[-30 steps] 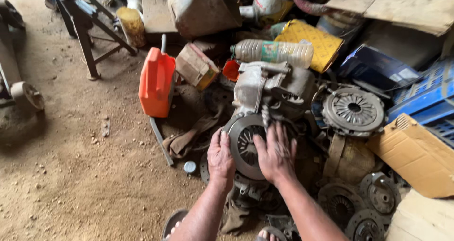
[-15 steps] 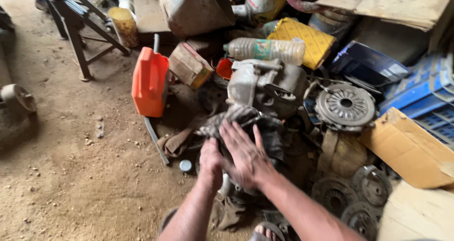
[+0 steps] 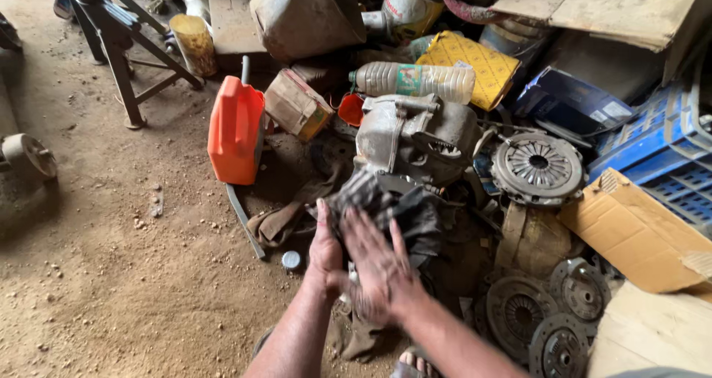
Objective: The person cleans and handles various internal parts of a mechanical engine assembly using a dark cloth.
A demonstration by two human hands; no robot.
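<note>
The grey engine casing (image 3: 415, 137) looks heavy and rigid, while the dark greasy rag (image 3: 400, 207) bunched just below it is soft, light, best pinched at its folds. The 2 hands overlap: right hand (image 3: 378, 270) spread flat, left hand (image 3: 325, 248) apparently gripping the rag.

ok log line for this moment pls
left hand on dark rag | right hand flat over it | grey engine casing behind | orange jerrycan left
</note>
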